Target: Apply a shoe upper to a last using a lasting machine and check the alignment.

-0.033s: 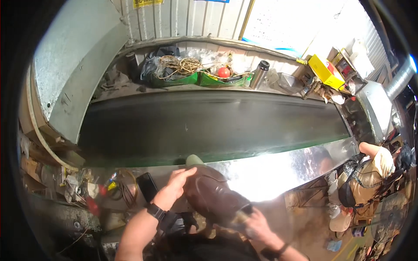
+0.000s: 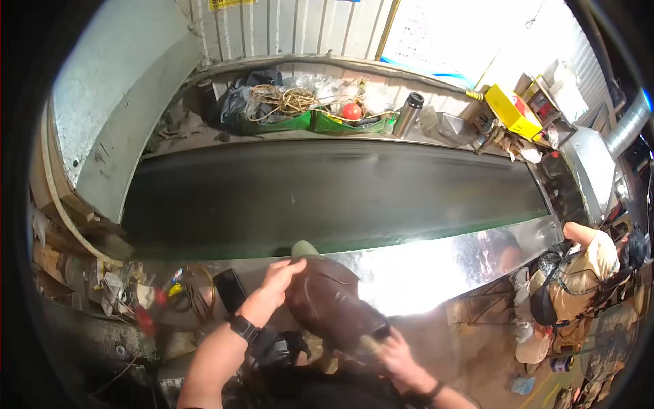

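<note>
A brown leather boot upper [image 2: 327,300] with curved seams lies slanting in front of me, over the near edge of the metal bench. From its far end pokes a rounded pale green piece [image 2: 304,249]. My left hand [image 2: 277,283] grips the boot's left side near that green end. Blurred, my right hand [image 2: 398,358] is closed at the boot's near right end, by a dark opening. A small tan thing [image 2: 371,345] shows at its fingertips, too smeared to name. My left palm and most of the boot's underside are hidden.
A dark conveyor belt [image 2: 340,198] runs across beyond a shiny metal ledge [image 2: 422,273]. A black phone [image 2: 230,290] lies left of my left hand. Green bins [image 2: 279,125], a steel flask [image 2: 409,116] and a yellow box [image 2: 511,112] stand behind. Another person [image 2: 579,273] is at right.
My right hand and the boot's near end have shifted slightly down and left. My left hand keeps its hold in nearly the same place.
</note>
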Motion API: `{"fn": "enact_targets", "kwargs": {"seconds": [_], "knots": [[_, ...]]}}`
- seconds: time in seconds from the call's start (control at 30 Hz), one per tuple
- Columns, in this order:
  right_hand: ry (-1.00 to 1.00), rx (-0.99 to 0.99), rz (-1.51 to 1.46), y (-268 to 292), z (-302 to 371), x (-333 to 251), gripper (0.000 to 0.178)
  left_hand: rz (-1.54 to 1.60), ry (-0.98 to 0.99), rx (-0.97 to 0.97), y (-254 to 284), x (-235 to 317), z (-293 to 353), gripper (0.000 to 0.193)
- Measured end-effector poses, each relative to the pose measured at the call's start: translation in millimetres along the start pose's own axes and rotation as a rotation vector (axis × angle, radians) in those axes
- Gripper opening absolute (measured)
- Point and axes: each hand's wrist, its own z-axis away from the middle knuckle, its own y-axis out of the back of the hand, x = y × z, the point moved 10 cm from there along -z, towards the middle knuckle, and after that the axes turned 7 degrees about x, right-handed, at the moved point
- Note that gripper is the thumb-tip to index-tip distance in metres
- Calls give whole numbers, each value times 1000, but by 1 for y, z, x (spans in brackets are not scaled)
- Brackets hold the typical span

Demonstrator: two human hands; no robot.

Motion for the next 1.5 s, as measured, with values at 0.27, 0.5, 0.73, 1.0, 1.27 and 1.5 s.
{"fn": "enact_targets", "kwargs": {"seconds": [0.27, 0.5, 0.73, 1.0, 1.27, 1.5], "knots": [[-618, 376, -606, -71, -9, 54, 139, -523, -373, 380, 30, 42, -80, 39], [-599, 178, -677, -86, 37, 67, 106, -783, -346, 466, 28, -5, -43, 58], [-557, 27, -642, -94, 63, 61, 100, -862, -305, 640, 7, -10, -8, 86], [-349, 217, -551, -74, 33, 47, 101, -340, -262, 600, 43, -18, -14, 47], [-833, -319, -1293, -86, -71, -7, 91, -53, -461, 661, 117, 28, 159, 26], [-448, -607, -1357, -89, -111, -196, 62, -88, -650, 1184, 226, -4, 389, 40]]}}
